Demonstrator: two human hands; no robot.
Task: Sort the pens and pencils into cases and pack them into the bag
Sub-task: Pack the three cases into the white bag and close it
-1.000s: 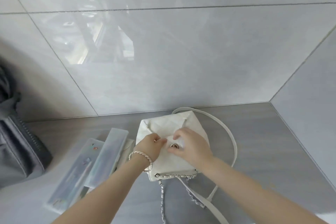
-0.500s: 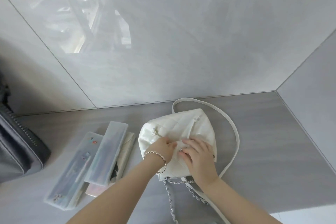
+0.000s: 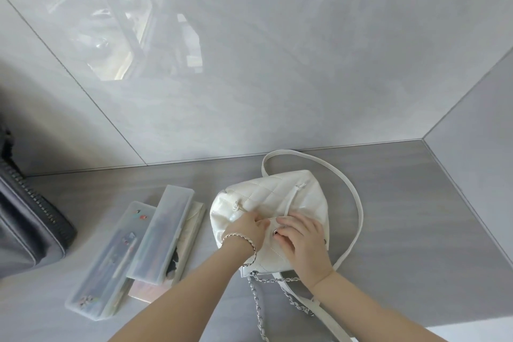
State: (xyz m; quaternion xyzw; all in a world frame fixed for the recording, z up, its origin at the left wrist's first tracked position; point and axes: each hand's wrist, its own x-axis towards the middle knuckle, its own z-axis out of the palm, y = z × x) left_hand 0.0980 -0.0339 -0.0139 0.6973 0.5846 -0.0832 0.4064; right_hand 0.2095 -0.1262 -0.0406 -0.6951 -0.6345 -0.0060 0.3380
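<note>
A white quilted bag (image 3: 280, 191) with a white strap and a silver chain lies on the grey counter. My left hand (image 3: 245, 230), with a bracelet at the wrist, pinches the edge of the bag's front flap. My right hand (image 3: 304, 239) rests on the flap with its fingers spread beside the metal snap (image 3: 274, 233). Left of the bag lie two frosted, closed pencil cases: a long one (image 3: 111, 261) and a shorter one (image 3: 161, 236) partly on top of it. Pens show dimly through their lids.
A pale notebook or card (image 3: 191, 230) lies under the cases. A dark grey zipped bag (image 3: 27, 233) sits at the far left. Glossy tiled walls close off the counter (image 3: 410, 216) at the back and at the right.
The bag has settled lower and rounder under my hands. My right hand has gone from pinching at the snap to lying spread on the flap. The cases have not moved.
</note>
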